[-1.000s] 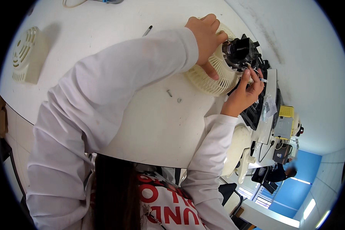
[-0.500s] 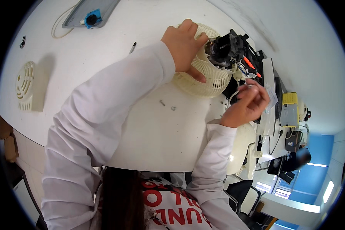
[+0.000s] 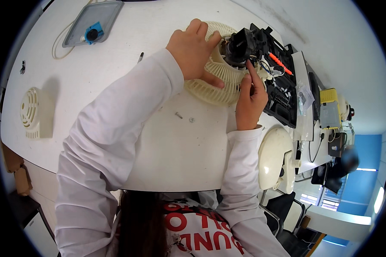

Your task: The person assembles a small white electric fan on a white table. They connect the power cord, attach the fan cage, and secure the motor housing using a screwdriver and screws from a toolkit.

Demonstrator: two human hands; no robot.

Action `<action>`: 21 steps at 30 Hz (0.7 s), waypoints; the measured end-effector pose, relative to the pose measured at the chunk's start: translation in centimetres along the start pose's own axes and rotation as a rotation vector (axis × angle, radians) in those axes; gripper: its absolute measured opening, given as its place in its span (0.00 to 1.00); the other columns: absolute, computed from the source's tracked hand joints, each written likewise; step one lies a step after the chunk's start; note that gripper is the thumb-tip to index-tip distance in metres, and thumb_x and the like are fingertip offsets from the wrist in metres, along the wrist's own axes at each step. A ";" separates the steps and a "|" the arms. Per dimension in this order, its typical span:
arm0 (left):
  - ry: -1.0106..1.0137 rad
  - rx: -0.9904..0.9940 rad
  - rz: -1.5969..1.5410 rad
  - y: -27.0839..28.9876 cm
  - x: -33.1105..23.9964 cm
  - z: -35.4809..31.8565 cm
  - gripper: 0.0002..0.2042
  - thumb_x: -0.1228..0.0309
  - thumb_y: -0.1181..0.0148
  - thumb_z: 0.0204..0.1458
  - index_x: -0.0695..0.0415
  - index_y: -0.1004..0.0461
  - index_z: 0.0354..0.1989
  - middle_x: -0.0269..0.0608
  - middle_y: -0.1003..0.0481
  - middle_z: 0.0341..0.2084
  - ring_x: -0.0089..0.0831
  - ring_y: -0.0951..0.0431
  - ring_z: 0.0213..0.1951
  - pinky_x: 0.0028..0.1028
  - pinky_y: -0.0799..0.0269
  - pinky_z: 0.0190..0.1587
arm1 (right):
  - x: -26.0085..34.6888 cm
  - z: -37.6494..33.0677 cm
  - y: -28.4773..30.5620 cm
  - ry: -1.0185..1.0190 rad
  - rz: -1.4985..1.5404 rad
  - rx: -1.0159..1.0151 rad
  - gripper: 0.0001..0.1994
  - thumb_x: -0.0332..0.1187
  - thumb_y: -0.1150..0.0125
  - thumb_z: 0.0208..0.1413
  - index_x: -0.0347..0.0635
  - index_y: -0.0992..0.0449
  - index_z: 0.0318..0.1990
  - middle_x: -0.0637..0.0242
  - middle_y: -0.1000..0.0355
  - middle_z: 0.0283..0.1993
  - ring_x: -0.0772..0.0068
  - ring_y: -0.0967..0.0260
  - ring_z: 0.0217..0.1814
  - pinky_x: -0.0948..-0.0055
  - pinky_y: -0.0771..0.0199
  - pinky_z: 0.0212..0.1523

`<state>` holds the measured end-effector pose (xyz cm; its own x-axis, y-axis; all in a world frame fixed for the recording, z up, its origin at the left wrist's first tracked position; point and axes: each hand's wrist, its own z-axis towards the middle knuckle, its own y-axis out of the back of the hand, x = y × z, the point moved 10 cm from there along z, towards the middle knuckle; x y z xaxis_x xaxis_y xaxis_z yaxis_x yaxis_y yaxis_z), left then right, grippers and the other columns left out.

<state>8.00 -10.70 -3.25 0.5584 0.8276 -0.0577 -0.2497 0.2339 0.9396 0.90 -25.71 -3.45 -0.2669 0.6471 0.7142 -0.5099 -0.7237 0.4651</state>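
At far left the cover (image 3: 38, 113) is lying by itself on the table (image 3: 171, 158); right of it the tray (image 3: 105, 15) is carrying a blue part (image 3: 94, 32); a screw (image 3: 179, 115) and a small disc (image 3: 192, 120) are lying nearer the person; the left hand (image 3: 192, 53) is still spreading half-open over the cage (image 3: 230, 78), fingers over the top, thumb down the side, gripping it; the cage is resting at the table's upper right, the black motor (image 3: 240, 47) sitting at its open side; and here's the change: the right hand (image 3: 251, 103), half a second ago hanging apart near the wires, is now pointing its index finger up against the motor's underside, other fingers curling; whether they're holding anything, one can't tell; so both hands are now working at the fan; beyond, an orange tool (image 3: 280, 63) is lying over the toolbox (image 3: 282, 116).
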 end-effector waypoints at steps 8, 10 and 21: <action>0.031 0.032 0.036 -0.1 0.1 0.0 0.55 0.22 0.44 0.23 0.55 0.36 0.56 0.43 0.32 0.43 0.34 0.37 0.54 0.28 0.26 0.38 | -1.3 0.2 -0.2 -0.063 0.179 0.008 0.14 0.25 0.50 0.61 0.37 0.24 0.52 0.77 0.32 0.29 0.89 0.47 0.25 0.85 0.46 0.25; 0.033 0.021 0.034 -0.1 0.2 0.0 0.55 0.22 0.44 0.23 0.55 0.36 0.56 0.43 0.32 0.43 0.34 0.37 0.54 0.28 0.26 0.36 | -1.5 0.1 -0.3 -0.083 0.218 0.006 0.14 0.25 0.50 0.61 0.37 0.24 0.52 0.78 0.35 0.27 0.90 0.49 0.25 0.86 0.47 0.25; 0.024 0.019 -0.016 0.4 0.0 0.0 0.57 0.27 0.38 0.23 0.57 0.39 0.61 0.48 0.35 0.46 0.39 0.35 0.52 0.32 0.25 0.38 | -2.4 0.2 0.1 -0.202 0.371 -0.005 0.15 0.21 0.57 0.59 0.38 0.23 0.48 0.74 0.34 0.33 0.86 0.45 0.26 0.86 0.46 0.25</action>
<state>7.87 -10.64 -2.90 0.5426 0.8361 -0.0806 -0.2257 0.2376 0.9448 1.60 -27.39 -4.99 -0.2673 0.2822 0.9213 -0.4134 -0.8973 0.1549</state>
